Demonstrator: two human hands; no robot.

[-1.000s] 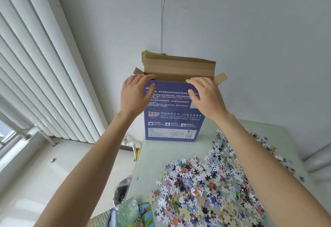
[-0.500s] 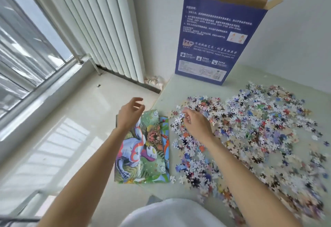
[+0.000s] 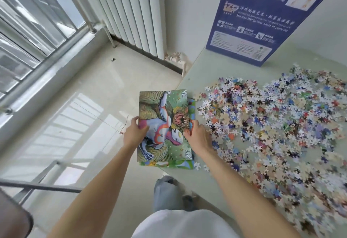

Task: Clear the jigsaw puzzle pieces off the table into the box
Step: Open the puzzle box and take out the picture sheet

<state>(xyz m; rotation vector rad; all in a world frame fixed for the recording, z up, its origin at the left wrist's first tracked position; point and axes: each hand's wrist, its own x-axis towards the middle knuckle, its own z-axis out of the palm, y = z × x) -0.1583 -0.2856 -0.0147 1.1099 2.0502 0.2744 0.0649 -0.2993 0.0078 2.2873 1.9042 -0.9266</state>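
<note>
1. Head view, centre of the frame: half a second ago both hands hovered apart; now the left hand grips the left edge of the folded picture sheet, thumb on top, and the right hand pinches its right edge, fingers curled on it.
2. Head view, right half: the puzzle pieces lie loose across the pale green surface, none yet picked up; the nearest touch the right hand.
3. Head view, upper right: the blue box stands upright on the surface beyond the pile, well apart from both hands, its opening out of frame.
4. Meaning for the task: attention has gone from the box to the sheet, which overhangs the surface's left edge. I judge that it may serve as a scoop or go into the box first. Clearing has barely begun.
</note>
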